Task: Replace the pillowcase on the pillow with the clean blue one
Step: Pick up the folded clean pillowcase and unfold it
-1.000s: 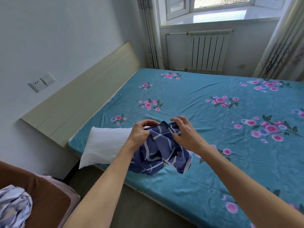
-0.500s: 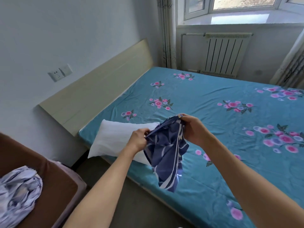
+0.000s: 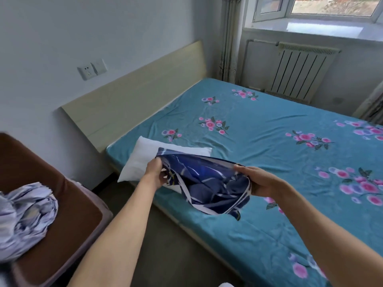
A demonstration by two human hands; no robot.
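While the left hand (image 3: 155, 173) and the right hand (image 3: 261, 181) each pinch a side of its hem, the blue pillowcase (image 3: 209, 186) hangs stretched wide at the mouth above the edge of the bed (image 3: 279, 129); only its own bunched folds show inside. The bare white pillow (image 3: 145, 157) lies on the teal floral sheet just behind it, at the headboard (image 3: 132, 94) end, partly hidden by the cloth. To the left, a crumpled pale striped cloth (image 3: 24, 216) sits on a brown seat (image 3: 60, 208). A radiator (image 3: 298, 71) stands under the window (image 3: 315, 7).
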